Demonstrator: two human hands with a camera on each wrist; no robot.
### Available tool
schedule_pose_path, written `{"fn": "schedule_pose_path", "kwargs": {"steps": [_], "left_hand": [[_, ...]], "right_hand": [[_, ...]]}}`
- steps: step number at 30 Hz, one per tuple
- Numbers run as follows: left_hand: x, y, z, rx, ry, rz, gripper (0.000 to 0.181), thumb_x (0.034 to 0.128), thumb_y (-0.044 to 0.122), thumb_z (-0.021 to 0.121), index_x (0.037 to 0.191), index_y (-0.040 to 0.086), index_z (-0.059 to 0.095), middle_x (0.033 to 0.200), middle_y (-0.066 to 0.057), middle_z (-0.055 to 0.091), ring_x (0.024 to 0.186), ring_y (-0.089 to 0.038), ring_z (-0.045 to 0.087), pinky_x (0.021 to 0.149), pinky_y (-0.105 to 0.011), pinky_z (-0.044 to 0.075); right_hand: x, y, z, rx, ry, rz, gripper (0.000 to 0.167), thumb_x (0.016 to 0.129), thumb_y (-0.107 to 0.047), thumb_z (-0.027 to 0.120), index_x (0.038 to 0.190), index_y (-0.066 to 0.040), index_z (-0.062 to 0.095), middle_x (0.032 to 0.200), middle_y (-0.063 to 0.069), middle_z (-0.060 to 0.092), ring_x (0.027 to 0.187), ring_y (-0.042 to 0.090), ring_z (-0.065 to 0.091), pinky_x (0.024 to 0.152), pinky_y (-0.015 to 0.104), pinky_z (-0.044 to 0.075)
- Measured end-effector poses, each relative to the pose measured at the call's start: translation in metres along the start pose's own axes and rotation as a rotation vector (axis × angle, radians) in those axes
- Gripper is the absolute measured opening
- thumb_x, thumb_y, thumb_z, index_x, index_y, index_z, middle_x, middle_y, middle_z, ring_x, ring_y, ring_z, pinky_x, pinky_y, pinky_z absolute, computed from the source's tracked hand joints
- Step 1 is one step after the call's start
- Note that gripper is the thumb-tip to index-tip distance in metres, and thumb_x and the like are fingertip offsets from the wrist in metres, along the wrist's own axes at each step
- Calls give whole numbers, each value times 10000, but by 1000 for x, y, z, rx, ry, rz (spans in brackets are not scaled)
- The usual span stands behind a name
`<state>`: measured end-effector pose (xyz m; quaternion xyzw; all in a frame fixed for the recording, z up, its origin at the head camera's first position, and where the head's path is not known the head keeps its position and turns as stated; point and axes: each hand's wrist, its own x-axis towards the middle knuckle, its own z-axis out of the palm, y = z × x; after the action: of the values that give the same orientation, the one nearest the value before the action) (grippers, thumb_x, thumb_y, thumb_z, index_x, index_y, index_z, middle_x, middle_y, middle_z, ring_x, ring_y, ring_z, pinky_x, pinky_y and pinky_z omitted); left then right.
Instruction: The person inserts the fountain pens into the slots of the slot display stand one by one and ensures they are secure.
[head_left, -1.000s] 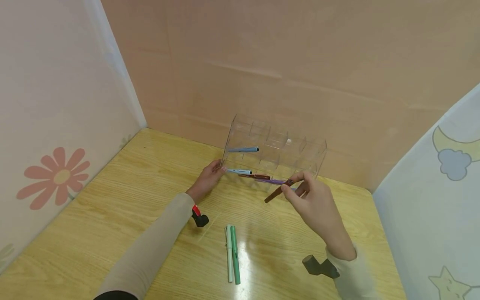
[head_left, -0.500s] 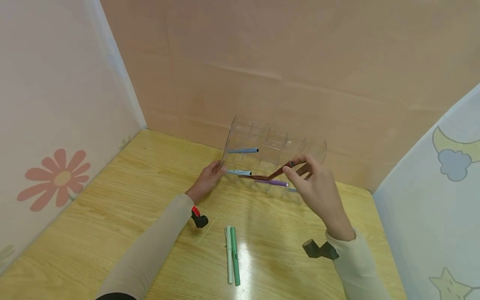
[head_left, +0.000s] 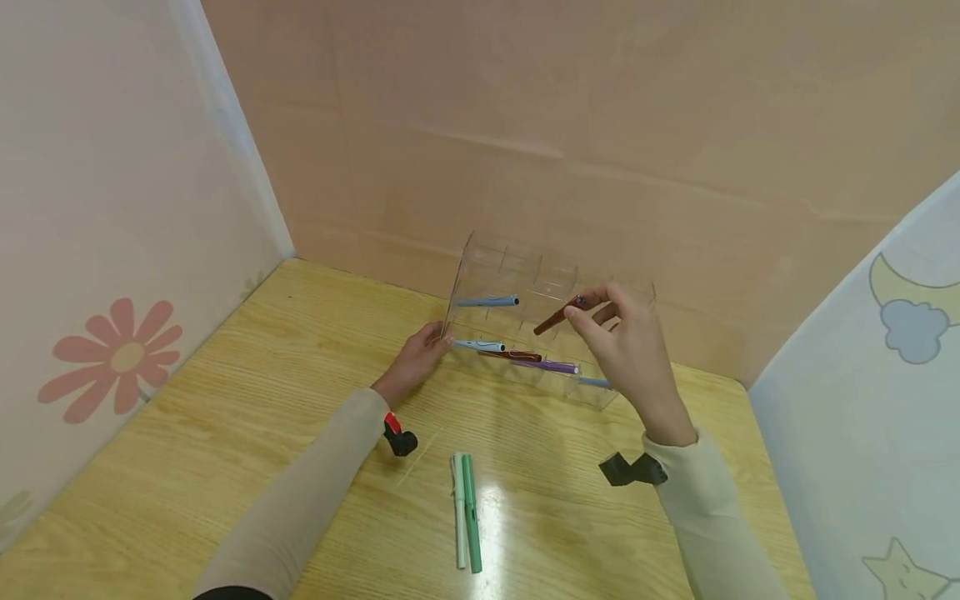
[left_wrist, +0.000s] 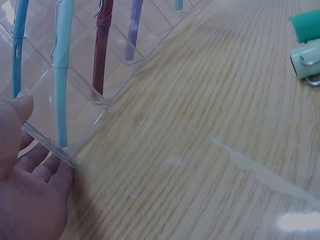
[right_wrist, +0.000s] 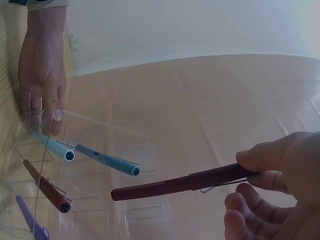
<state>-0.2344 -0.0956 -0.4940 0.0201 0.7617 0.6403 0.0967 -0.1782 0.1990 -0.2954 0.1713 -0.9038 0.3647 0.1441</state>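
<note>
My right hand (head_left: 626, 333) pinches a dark red pen (right_wrist: 170, 187) by its capped end, between thumb and fingers. The pen's other end slants down to the left, in front of a clear compartmented pen holder (head_left: 558, 283). At the holder's left side my left hand (left_wrist: 35, 175) grips the wall, thumb on one face and fingers on the other. In the front row of compartments lie a pale blue pen (head_left: 480, 345), another dark red pen (head_left: 517, 356), a purple pen (head_left: 551, 366) and a blue pen (head_left: 595, 382). Behind them, one row up, sits a medium-blue pen (head_left: 487, 301).
Nearer on the wooden table (head_left: 360, 508), a pale green pen (head_left: 460, 508) and a darker green pen (head_left: 471, 517) lie side by side. A tan backdrop (head_left: 525, 125) rises close behind the holder. Patterned panels stand on the left and right.
My right hand has risen with the dark red pen, from in front of the lower row up to the middle of the holder. The left hand has stayed on the holder's side.
</note>
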Motion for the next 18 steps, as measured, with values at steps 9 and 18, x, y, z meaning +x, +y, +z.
{"fn": "schedule_pose_path", "kwargs": {"steps": [9, 18], "left_hand": [[0, -2, 0, 6, 3, 7, 615, 1150, 329, 493, 1666, 57, 299, 1733, -202, 336, 1619, -403, 329, 1322, -558, 315], [1, -2, 1, 12, 12, 22, 614, 1148, 328, 501, 1658, 47, 309, 1731, -204, 338, 1618, -401, 332, 1323, -551, 316]], "right_hand": [[16, 10, 6, 10, -7, 22, 249, 1046, -303, 713, 1147, -76, 702, 1072, 91, 726, 836, 224, 657, 589, 250, 476], [30, 16, 9, 43, -41, 45, 280, 1051, -319, 705, 1179, -71, 682, 1063, 105, 728, 731, 82, 680, 496, 236, 476]]}}
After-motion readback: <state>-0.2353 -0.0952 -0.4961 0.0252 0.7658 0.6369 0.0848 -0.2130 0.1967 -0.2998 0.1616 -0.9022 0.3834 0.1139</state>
